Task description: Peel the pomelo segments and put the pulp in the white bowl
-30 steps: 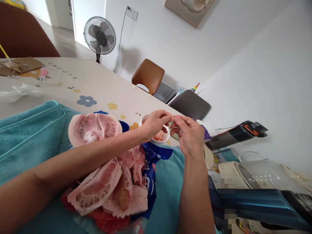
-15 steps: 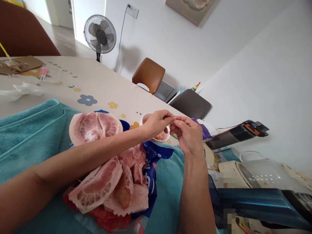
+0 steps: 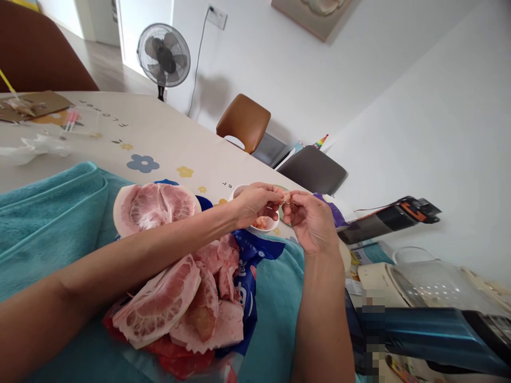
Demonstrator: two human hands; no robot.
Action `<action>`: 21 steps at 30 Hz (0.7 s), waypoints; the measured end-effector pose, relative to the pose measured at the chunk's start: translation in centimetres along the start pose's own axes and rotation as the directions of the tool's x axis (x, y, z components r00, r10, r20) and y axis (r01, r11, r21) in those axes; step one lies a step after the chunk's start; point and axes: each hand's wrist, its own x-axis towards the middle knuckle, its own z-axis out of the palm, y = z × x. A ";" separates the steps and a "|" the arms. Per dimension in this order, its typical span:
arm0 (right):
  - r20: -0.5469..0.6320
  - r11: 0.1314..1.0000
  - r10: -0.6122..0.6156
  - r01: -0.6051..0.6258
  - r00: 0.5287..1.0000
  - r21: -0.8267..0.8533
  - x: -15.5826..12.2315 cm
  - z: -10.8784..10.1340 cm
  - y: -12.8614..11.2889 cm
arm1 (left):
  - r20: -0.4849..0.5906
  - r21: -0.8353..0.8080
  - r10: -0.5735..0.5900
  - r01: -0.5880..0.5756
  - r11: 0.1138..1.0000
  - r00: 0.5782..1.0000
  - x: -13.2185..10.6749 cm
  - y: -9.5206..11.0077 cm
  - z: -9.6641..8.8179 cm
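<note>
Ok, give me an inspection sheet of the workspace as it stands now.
Surface: table with a flower-print cloth; teal towel over its near side.
Job's things: small pink fruit piece pinched over a white bowl that holds more pink pieces.
Clutter: thick pink-lined peel pieces heaped on a blue bag; appliances at right.
Hands: left hand and right hand both grip the fruit piece by the fingertips.
Cables: cord runs up the wall to a socket.
Surroundings: fan, brown chair.
</note>
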 end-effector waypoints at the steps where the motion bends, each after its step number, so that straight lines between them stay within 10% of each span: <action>1: -0.004 1.000 -0.017 0.017 1.000 -0.005 -0.1 0.1 0.0 | -0.007 0.023 0.019 -0.019 1.000 1.000 0.0 -0.1 0.0; 11: -0.019 0.986 -0.062 0.058 0.998 -0.154 -0.5 0.1 0.0 | -0.127 0.294 0.122 -0.080 0.953 0.984 -0.3 -0.2 0.7; 21: 0.006 0.999 -0.004 0.004 1.000 -0.052 0.1 -0.1 0.6 | -0.211 0.122 0.033 -0.007 0.992 0.977 0.2 -0.1 0.2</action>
